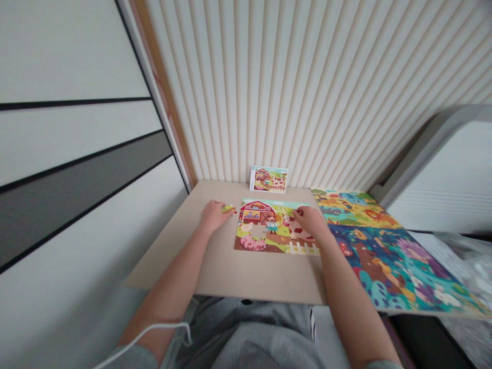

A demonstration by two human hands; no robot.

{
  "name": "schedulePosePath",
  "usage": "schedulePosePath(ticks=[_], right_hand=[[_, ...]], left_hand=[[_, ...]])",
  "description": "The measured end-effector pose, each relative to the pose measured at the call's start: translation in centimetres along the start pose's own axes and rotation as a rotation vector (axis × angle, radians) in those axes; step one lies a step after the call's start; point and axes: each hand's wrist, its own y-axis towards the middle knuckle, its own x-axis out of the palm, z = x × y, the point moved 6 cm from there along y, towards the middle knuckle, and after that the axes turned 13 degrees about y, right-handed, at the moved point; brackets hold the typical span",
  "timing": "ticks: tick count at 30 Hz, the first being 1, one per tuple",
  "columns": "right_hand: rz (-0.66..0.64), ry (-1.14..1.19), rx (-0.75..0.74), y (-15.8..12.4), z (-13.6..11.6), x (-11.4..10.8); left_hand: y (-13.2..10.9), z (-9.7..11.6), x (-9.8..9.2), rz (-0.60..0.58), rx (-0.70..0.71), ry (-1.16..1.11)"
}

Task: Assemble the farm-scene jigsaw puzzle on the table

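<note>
Left grip (213, 215) is pinching a yellow puzzle piece (228, 208) at its 2 o'clock, while the right grip (310, 221) is curling onto the farm jigsaw (261, 228) at its 10 o'clock, can't tell if it's holding anything.

One head-worn view, close above the table (261, 277), faces forward and down; left hand (213, 216) and right hand (311, 221) lie mid-frame, pleated wall (269, 87) at 12 o'clock.

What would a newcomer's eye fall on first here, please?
The bright farm jigsaw puzzle on the beige board comes first, the left hand pinching a yellow piece at its edge, the right hand on it. Behind it stands a picture card; to the right lies an illustrated jungle board.
</note>
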Motion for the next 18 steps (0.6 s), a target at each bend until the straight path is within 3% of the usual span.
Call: schedulePosePath(ticks=[6,14,18], right_hand=[[-0.001,-0.005,0.004,0.1,0.2,0.2],[-0.009,-0.024,0.006,0.4,0.5,0.6],[-0.010,-0.032,0.009,0.4,0.6,0.7]], left_hand=[[0.2,-0.1,0.1,0.011,-0.003,-0.280],[-0.5,1.4,-2.3,0.134,0.050,-0.739],[-1.1,3.5,-2.6,0.010,0.131,-1.006]])
